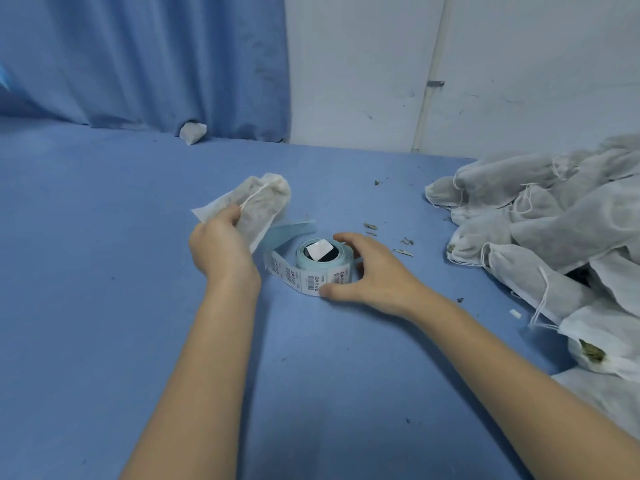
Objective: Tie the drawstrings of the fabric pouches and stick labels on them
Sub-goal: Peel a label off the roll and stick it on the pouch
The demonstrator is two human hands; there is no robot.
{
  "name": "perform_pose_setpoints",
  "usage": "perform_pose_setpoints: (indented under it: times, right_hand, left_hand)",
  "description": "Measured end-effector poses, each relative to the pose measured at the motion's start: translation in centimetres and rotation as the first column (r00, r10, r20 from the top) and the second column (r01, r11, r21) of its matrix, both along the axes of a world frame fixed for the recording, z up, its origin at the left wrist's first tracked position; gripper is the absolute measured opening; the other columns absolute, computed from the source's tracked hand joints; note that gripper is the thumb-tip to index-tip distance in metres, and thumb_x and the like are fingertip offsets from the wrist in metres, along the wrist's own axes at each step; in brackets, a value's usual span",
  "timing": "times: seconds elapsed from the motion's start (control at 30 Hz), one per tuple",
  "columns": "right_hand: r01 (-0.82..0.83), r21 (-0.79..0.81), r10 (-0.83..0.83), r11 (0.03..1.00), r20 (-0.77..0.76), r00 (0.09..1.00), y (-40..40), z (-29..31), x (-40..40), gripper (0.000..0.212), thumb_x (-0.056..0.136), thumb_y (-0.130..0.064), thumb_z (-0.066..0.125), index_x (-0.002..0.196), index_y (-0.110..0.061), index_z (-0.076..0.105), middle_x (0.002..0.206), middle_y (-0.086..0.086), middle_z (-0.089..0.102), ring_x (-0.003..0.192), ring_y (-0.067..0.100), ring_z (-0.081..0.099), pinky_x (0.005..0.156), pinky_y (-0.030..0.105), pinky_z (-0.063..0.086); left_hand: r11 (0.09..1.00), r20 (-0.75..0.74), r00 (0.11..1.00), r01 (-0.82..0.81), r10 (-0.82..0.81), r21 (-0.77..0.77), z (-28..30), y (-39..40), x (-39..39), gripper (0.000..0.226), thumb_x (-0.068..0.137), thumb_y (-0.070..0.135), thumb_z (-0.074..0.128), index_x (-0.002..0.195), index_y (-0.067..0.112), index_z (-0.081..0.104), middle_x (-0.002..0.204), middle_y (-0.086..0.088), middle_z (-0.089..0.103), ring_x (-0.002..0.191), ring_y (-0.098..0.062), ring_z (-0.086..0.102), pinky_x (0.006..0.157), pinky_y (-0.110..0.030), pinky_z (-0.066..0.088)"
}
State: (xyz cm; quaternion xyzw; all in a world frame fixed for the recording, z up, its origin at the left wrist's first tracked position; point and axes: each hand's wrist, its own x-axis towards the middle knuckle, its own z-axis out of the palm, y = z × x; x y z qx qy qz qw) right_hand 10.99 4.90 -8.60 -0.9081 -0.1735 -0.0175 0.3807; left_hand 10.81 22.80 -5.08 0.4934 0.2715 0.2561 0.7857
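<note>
From the head view: my left hand (221, 244) is up off the blue table (104, 306), fingers curled round the neck end of a filled fabric pouch (258, 206), gripping it so it tilts up and away from me, its white drawstring (258, 194) running across the cloth toward my thumb. Whether that string is knotted, I can't tell.

My right hand (372, 271) sits just beside it, cupped over the label roll (323, 263) lying flat on the table. Thumb presses the near side of the roll against the printed labels, the other fingers curve round the far side, so I'm holding the roll between them. A strip of barcode labels (287, 271) loops out to the left, and a pale blue tail of backing paper (287, 232) trails off under the pouch.

Off to my right, well apart, a heap of white pouches (554, 230) with loose strings. Dried bits (372, 226) scattered between the heap and the roll. One small pouch (192, 132) lies far back against the blue curtain (145, 60).
</note>
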Motion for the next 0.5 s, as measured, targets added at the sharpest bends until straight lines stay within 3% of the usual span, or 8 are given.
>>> perform_pose_setpoints:
  times: [0.07,0.2,0.3,0.5]
  right_hand:
    - [0.034,-0.034,-0.034,0.999,-0.007,0.999,0.7,0.1,-0.5,0.097,0.062,-0.053,0.081,0.142,-0.026,0.033,0.136,-0.007,0.038,0.129,0.013,0.031,0.106,0.032,0.032]
    - [0.189,-0.214,-0.135,0.958,0.242,0.961,3.5,-0.1,-0.9,0.100,0.060,-0.069,0.072,0.141,-0.026,0.031,0.132,-0.004,0.035,0.123,0.018,0.031,0.100,0.034,0.027]
    - [0.225,-0.259,-0.144,0.939,0.298,0.944,4.0,0.2,-0.3,0.087,0.071,-0.057,0.070,0.141,-0.022,0.031,0.131,-0.001,0.040,0.122,0.023,0.036,0.098,0.035,0.027]
    - [-0.022,-0.163,0.045,0.986,0.136,0.990,-0.4,1.5,0.8,0.083,0.070,-0.020,0.075,0.142,-0.026,0.035,0.121,-0.020,0.044,0.128,0.011,0.026,0.102,0.026,0.020]
  left_hand:
    - [0.996,-0.003,1.000,-0.017,0.017,-0.083,-0.1,0.7,-0.1,0.012,0.081,0.010,0.056,0.071,0.015,0.061,0.091,-0.003,0.067,0.086,-0.020,0.064,0.088,-0.036,0.054]
    - [0.992,-0.027,1.000,-0.011,0.008,-0.127,-0.2,1.2,-0.5,0.015,0.082,0.010,0.054,0.089,0.011,0.067,0.103,-0.006,0.071,0.095,-0.021,0.067,0.094,-0.039,0.052]
    - [0.987,-0.028,1.000,-0.014,0.010,-0.160,-0.3,1.3,-0.5,0.011,0.081,0.009,0.054,0.079,0.013,0.064,0.094,-0.003,0.070,0.092,-0.022,0.067,0.093,-0.038,0.052]
    - [0.984,-0.029,0.999,0.016,-0.021,-0.178,-0.4,1.1,-0.3,0.013,0.080,0.007,0.054,0.075,0.014,0.064,0.088,-0.001,0.069,0.093,-0.020,0.068,0.093,-0.037,0.053]
